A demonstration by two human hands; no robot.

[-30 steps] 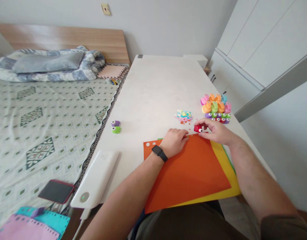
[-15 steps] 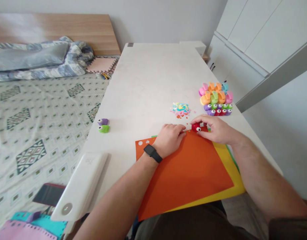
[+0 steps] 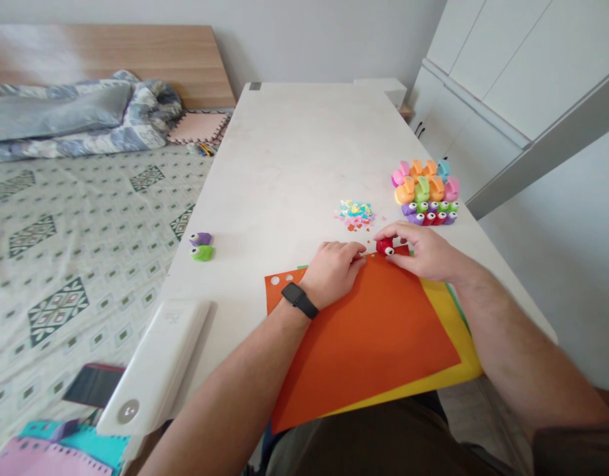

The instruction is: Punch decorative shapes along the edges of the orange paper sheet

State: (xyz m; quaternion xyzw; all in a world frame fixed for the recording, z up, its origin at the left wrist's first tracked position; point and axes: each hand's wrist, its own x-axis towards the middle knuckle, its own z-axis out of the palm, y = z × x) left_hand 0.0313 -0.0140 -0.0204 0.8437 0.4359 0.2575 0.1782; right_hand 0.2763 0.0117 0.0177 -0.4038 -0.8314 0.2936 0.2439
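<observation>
An orange paper sheet [image 3: 368, 337] lies on top of yellow and green sheets on the white table [image 3: 294, 158]. My left hand [image 3: 334, 271], with a black band on the wrist, rests with curled fingers on the sheet's far edge. My right hand [image 3: 423, 252] is closed round a small red punch with eyes [image 3: 385, 247] set at that same edge. Punched holes show at the sheet's left corner [image 3: 281, 280].
A cluster of coloured punches [image 3: 426, 195] stands at the right of the table, with a small heap of paper bits [image 3: 356, 213] beside it. A purple and a green punch [image 3: 201, 246] sit near the left edge. A white box [image 3: 153, 367], a phone [image 3: 93, 387] and a bed [image 3: 76, 218] are at left.
The view has shifted slightly; both hands stay at the orange sheet's far edge, the right one still on the red punch.
</observation>
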